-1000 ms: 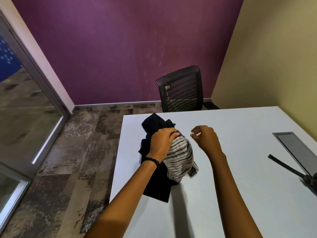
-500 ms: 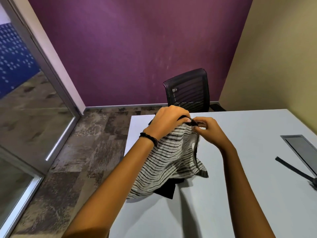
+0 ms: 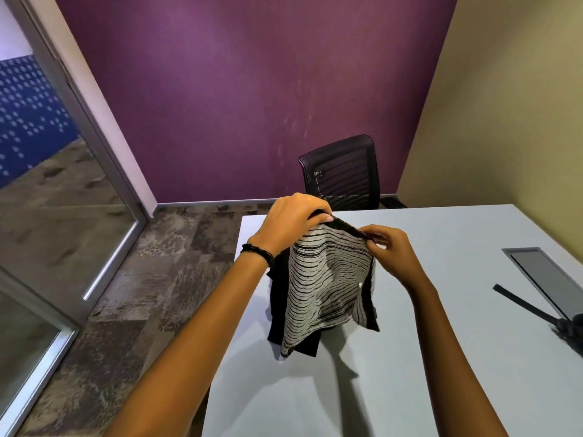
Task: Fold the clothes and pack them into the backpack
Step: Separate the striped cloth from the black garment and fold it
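A white table (image 3: 410, 373) bears a black garment (image 3: 277, 310) and a black strap (image 3: 523, 302).

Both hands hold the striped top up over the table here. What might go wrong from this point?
1. The left hand and right hand pinch the striped top along its upper edge only, so it hangs rumpled and may fold unevenly.
2. Its lower hem hangs over the black garment, which lies close to the left edge of the table. If the hem drags, it might pull that garment to the floor.

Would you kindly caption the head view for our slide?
Left hand and right hand hold a striped garment up over black clothing on the table.
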